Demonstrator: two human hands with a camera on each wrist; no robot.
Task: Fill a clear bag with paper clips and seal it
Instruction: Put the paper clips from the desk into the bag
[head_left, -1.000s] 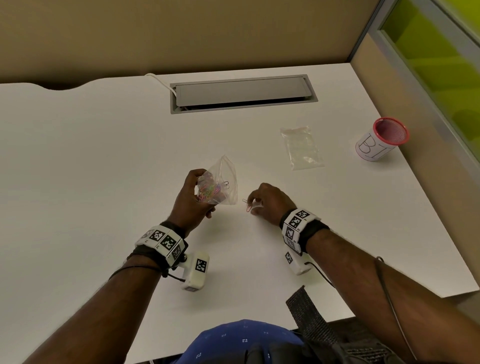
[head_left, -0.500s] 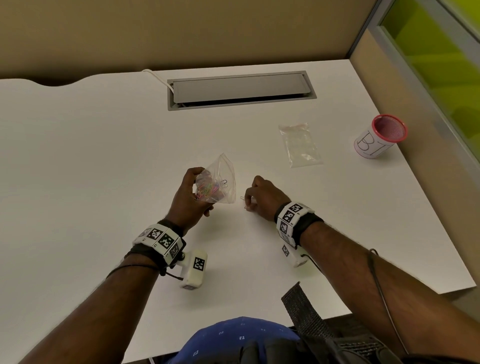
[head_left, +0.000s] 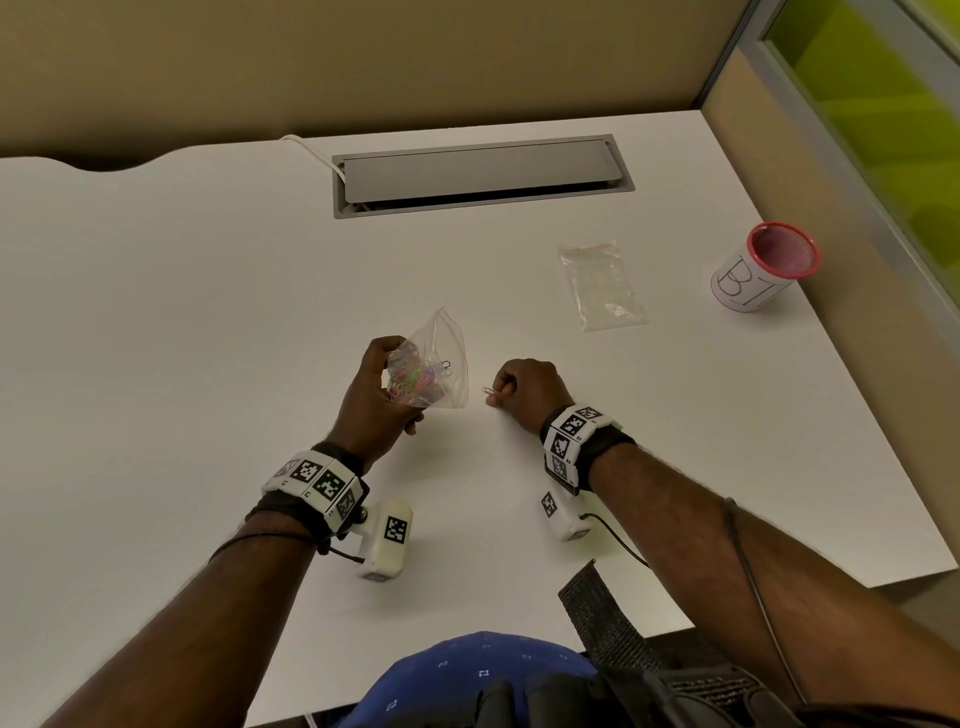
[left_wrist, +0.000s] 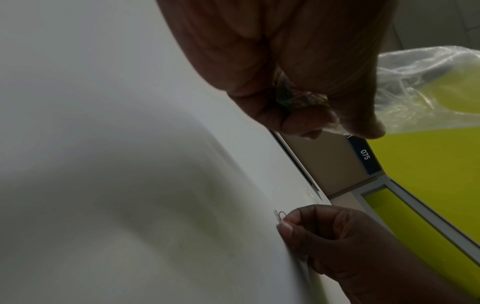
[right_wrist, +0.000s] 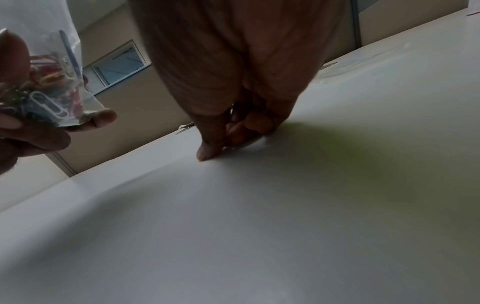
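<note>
My left hand (head_left: 376, 400) grips a clear bag (head_left: 434, 364) by its lower part, a little above the white desk (head_left: 208, 322). The bag's mouth gapes upward, and several coloured paper clips (right_wrist: 49, 90) bunch at its bottom. In the left wrist view the bag (left_wrist: 420, 86) bulges past my curled fingers. Just right of the bag, my right hand (head_left: 522, 387) rests low on the desk, and its thumb and forefinger pinch a single pink paper clip (head_left: 488, 391). That clip (left_wrist: 280, 216) touches the desk surface in the left wrist view.
A second, flat clear bag (head_left: 602, 286) lies on the desk farther right. A white cup with a red rim (head_left: 763, 273) stands near the right edge. A grey cable hatch (head_left: 483, 174) is set into the desk at the back.
My right hand has stayed at the desk beside the bag, working on the single clip, which now shows pinched at its fingertips. The left hand and bag have hardly moved.
</note>
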